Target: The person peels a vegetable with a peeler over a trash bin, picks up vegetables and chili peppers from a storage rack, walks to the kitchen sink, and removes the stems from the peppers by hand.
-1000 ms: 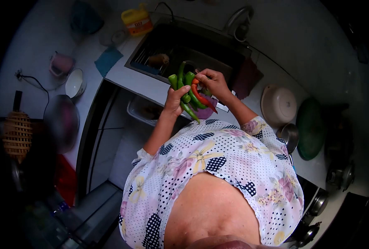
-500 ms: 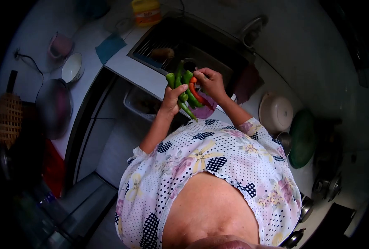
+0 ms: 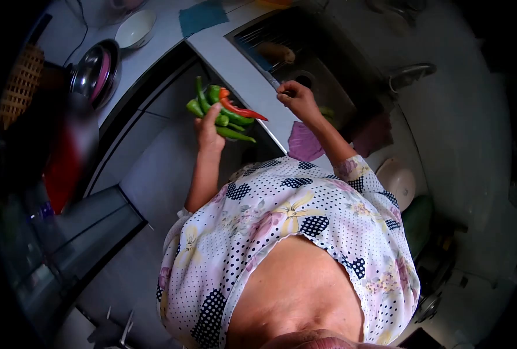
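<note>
My left hand (image 3: 210, 132) is wrapped round a bunch of several green peppers (image 3: 231, 133) and one red pepper (image 3: 244, 111), held over the floor just off the counter's front edge. The red one lies across the top, its tip pointing right. Beside the sink (image 3: 327, 78), my right hand (image 3: 300, 99) is raised with fingers curled and pinched together. A small dark bit seems to show at its fingertips, too small to name. Below the right forearm, a purple cloth (image 3: 306, 141) hangs over the counter edge.
In the sink is a brownish oblong item (image 3: 276, 52); a faucet (image 3: 412, 75) stands behind. A blue cloth (image 3: 202, 17), white bowl (image 3: 136, 29) and metal pan (image 3: 91, 72) sit left on the counter (image 3: 235, 64). A pale basin (image 3: 396, 180) stands right.
My hands have separated: the left moved left and down with the peppers, while the right let go of the bunch and sits near the sink edge. The view has turned.
</note>
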`<state>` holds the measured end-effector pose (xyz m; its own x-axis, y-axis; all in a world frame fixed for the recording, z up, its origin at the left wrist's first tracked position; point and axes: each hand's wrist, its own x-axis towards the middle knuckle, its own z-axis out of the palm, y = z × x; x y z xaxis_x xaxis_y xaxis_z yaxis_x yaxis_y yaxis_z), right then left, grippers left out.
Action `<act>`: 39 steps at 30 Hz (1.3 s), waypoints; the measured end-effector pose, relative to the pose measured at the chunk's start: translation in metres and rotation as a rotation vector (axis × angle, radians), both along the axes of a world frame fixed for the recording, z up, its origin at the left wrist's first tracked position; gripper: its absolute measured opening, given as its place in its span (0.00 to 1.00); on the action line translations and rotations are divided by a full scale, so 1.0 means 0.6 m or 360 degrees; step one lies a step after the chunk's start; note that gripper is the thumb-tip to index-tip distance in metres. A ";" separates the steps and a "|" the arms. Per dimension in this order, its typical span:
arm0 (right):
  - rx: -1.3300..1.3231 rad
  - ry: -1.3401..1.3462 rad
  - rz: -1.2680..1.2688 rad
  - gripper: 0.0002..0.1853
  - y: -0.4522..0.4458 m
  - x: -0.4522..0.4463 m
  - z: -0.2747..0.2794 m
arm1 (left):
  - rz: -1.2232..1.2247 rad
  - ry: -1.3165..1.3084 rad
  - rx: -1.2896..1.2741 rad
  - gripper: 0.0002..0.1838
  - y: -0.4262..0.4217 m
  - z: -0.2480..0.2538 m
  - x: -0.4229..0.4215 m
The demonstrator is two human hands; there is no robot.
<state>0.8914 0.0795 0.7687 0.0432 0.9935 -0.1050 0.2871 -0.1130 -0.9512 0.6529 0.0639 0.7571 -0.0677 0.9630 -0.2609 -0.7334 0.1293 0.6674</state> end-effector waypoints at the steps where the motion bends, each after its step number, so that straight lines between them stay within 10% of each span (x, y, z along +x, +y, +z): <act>1: -0.0016 -0.0010 0.0087 0.08 0.010 -0.014 -0.006 | 0.0074 0.0039 -0.0006 0.19 -0.006 0.001 -0.021; 7: 0.0056 -0.0230 0.0350 0.16 0.062 -0.061 -0.065 | 0.0282 0.0038 -0.0092 0.20 -0.042 0.002 -0.081; 15: -0.0361 0.0554 0.0212 0.11 -0.024 -0.022 -0.052 | -0.0142 -0.0202 0.0094 0.24 -0.032 0.015 -0.051; 23: -0.0604 0.0851 -0.0579 0.14 -0.228 0.049 -0.062 | -0.0874 -0.0323 0.0051 0.28 0.026 0.019 0.026; 35: 0.0081 0.0287 -0.0853 0.13 -0.207 -0.010 0.043 | -0.1730 0.0001 -0.0019 0.24 0.028 0.053 0.163; 39: 0.0024 0.0862 -0.0995 0.09 -0.202 -0.002 0.026 | -0.1570 -0.0266 -0.0258 0.25 0.009 0.050 0.145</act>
<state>0.8902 -0.0415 0.7840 0.5356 0.8045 -0.2567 -0.3229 -0.0858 -0.9425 0.7397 0.0694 0.7871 0.7881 0.5218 -0.3266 -0.3331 0.8076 0.4867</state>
